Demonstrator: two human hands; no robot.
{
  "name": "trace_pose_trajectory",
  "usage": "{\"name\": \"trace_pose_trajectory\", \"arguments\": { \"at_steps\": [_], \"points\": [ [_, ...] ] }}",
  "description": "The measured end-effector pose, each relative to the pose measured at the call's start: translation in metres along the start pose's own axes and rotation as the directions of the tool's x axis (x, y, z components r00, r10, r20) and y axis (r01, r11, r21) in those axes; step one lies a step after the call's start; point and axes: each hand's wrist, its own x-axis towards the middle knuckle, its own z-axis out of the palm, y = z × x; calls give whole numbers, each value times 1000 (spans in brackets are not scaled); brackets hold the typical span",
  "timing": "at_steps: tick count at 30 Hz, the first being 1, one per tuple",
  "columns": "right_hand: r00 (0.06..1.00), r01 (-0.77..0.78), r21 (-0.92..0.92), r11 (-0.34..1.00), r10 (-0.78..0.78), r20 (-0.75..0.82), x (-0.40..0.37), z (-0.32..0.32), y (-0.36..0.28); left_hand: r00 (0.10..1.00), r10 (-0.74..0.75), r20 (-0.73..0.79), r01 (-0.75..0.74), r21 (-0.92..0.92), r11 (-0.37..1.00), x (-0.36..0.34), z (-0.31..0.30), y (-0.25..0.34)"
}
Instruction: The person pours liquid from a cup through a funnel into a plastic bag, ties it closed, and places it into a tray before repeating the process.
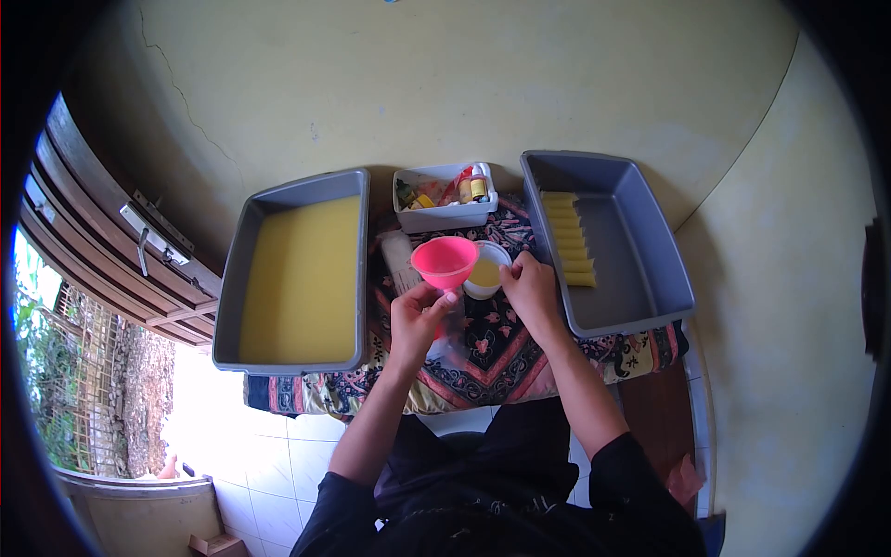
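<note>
My left hand (419, 320) is closed around the narrow lower part of a pink funnel (447, 264), its wide mouth facing up. Below that hand hangs some clear plastic (452, 345), blurred, possibly a thin bag; how it joins the spout is hidden. Just right of the funnel is a white cup (482, 292) with pale yellow liquid inside. My right hand (532, 286) grips the cup at its right side, fingers curled at the rim. Cup and funnel edges overlap in view.
A grey tub (360, 278) of yellow liquid stands left. Another grey tub (617, 251) at right holds several filled yellow tubes (568, 239). Behind, a white box (445, 219) contains small bottles (477, 184). Pale packaging (399, 260) lies on the patterned cloth (483, 371).
</note>
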Motion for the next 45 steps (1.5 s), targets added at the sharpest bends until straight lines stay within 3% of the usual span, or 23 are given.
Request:
{"name": "trace_pose_trajectory", "arguments": {
  "at_steps": [4, 8, 9, 10, 11, 13, 19, 25, 36, 39, 41, 45],
  "points": [
    [1000, 1, -120, 993, 0, 3, 2, 1, -6, 1000, -12, 10, 12, -10, 1000, -1, 1, -2],
    [997, -5, -20, 1000, 7, 72, 2, 9, -1, 1000, 14, 7, -13, -25, 1000, -3, 2, -2],
    [966, -220, 264, 939, 172, 192, 3, 8, -3, 1000, 13, 5, -13, -26, 1000, -3, 2, -2],
    [893, -432, 491, 756, 285, 347, 3, 8, -5, 1000, -6, -3, 6, -24, 1000, -4, 2, -2],
    [893, -432, 491, 756, 285, 347, 2, 9, -6, 1000, -26, -11, 26, -22, 999, -4, 1, -2],
    [921, -388, 612, 690, 271, 278, 2, 11, -11, 1000, -20, 5, 20, -8, 1000, -5, -2, -2],
    [957, -279, 750, 600, 237, 167, 14, -6, -36, 999, -36, 10, 36, -32, 999, -12, -1, 10],
    [992, -103, 773, 626, 126, 30, 30, -39, -68, 1000, -6, 30, 6, -6, 1000, -17, 7, 22],
    [989, 112, 689, 716, -10, -150, 46, -72, -95, 995, -25, 95, 21, 36, 999, -11, 24, 33],
    [980, 163, 686, 709, -38, -194, 45, -74, -97, 993, 35, 114, -40, 38, 998, -8, 27, 35],
    [960, 243, 632, 736, -90, -264, 46, -72, -95, 989, -60, 133, 54, 53, 997, -9, 28, 45],
    [933, 322, 555, 767, -155, -326, 42, -80, -106, 991, -7, 132, 1, 44, 999, -7, 29, 43]
  ]
}}
